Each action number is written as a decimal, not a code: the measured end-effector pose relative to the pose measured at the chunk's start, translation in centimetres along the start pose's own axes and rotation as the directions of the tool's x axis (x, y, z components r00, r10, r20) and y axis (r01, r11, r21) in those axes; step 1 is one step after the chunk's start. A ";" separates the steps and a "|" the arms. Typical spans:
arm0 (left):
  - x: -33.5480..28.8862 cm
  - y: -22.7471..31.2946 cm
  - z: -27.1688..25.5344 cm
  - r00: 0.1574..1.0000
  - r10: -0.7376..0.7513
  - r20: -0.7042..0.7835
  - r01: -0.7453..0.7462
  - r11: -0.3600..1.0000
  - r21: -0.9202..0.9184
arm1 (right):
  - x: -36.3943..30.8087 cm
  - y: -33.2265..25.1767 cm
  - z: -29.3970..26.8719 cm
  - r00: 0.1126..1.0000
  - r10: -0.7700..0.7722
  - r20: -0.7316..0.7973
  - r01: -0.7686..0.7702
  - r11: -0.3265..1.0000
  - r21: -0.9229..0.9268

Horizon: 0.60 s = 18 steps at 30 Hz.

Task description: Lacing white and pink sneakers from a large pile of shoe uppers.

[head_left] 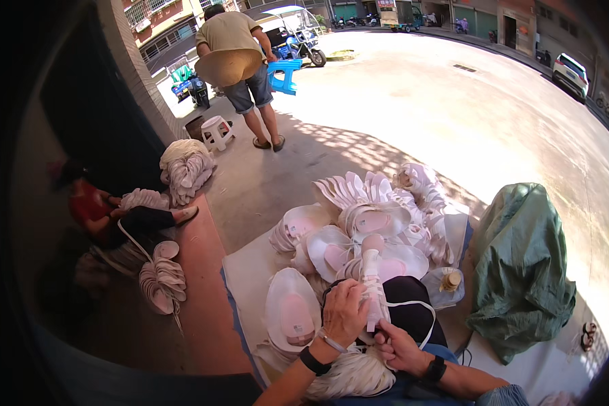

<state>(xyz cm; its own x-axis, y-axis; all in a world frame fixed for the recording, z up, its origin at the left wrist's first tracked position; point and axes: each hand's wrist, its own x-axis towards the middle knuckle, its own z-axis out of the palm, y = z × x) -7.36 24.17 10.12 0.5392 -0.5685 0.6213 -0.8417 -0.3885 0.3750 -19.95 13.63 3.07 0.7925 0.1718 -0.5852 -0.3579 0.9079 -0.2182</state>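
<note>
Over my lap lies a long, narrow pale pink shoe piece (372, 271), with white lace-like strips along it. My left hand (345, 312) is closed on its left edge, fingers bent over it. At its lower end my right hand (399, 346) pinches it between thumb and fingers. A thin white strip (432, 319) loops out to the right of the piece, across my dark-clad knee. Under my hands rests a bundle of layered whitish pieces (352, 374). Just left of my left hand is an oval white piece with a pink insole (293, 311).
Ahead, stacked pink and white shoe pieces (375, 220) cover a pale sheet (240, 264). Right are a clear container (443, 287) and a green sack (521, 271). A seated person (91, 210) works at left. Another person (240, 61) stands carrying a blue stool (285, 76), near a white stool (217, 132).
</note>
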 end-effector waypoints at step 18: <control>-7.1 0.8 1.9 0.317 -0.304 0.898 0.666 -0.603 -0.439 | -0.7 -7.1 2.6 0.525 -0.624 0.579 0.457 -0.368 -0.810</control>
<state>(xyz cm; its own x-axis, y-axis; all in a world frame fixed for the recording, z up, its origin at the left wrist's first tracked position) -11.82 26.50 4.68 0.4524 -0.7132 -0.5354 0.8542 0.1740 0.4899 -16.71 8.06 7.07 0.9250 -0.2552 0.2814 0.0935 -0.5650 -0.8198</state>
